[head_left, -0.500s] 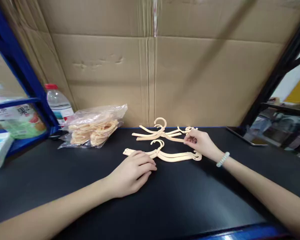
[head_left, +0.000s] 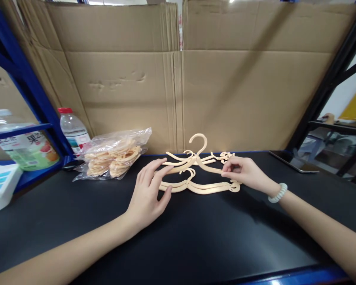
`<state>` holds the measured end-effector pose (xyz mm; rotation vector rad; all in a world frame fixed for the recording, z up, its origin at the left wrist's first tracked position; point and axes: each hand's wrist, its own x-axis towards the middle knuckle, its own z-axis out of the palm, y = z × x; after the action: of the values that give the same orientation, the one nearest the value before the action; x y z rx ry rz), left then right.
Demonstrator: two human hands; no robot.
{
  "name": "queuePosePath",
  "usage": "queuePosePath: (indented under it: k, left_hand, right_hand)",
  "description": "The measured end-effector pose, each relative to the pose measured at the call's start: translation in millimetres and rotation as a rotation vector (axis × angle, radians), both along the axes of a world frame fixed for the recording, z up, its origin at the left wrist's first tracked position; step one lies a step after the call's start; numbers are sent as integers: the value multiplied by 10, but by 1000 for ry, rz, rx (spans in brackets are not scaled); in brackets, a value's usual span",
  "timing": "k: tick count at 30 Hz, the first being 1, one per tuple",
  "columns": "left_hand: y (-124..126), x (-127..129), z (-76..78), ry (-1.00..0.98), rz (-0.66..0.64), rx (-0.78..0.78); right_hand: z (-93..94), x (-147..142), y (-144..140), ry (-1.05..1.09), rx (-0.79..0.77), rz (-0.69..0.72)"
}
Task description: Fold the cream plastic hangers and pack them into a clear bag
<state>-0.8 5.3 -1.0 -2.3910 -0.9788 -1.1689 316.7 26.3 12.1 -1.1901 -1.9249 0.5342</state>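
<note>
Several small cream plastic hangers lie on the black table top [head_left: 195,237]. One raised hanger [head_left: 199,152] is lifted off the far pile [head_left: 185,158], its hook pointing up. My right hand [head_left: 243,172] pinches its right arm, and the fingertips of my left hand [head_left: 150,194] touch its left arm. A near stack of hangers [head_left: 206,186] lies flat just in front of both hands.
A clear plastic bag of more hangers [head_left: 114,154] lies at the back left, beside a water bottle [head_left: 72,128]. Blue shelving [head_left: 20,79] with packages stands on the left. Cardboard [head_left: 178,79] walls the back. A phone [head_left: 295,162] lies at the right.
My right hand has lifted one hanger off the far pile. My left hand has risen off the near stack and reached up to the lifted hanger's left arm.
</note>
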Motion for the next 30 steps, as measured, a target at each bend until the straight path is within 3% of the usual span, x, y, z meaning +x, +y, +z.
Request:
queuePosePath:
  k: [5,12,16,19,21,26,30]
  left_hand:
    - [48,-33,-86,62,-23,-137]
    - [40,-28,-96,112,-110,-216]
    - [32,-17,-71,99,-110,-252]
    - [37,-19,-78,109,-103,-261]
    - [43,-24,-88,119,-98,-263]
    - [51,-30,-98,121,-93,-270]
    - [50,-27,-88,116,-88,-253]
  right_hand:
    - [-21,-92,-58,-45,-90,130]
    - [60,-22,-39,24,-156,167]
    - [97,286,119,71,-9,-63]
    - [28,542,277,-51,109,-264]
    - [-47,654,363,-161,137,-298]
    - [-213,717,476,-378,200,-154]
    - [-270,702,515,-395,191,-100]
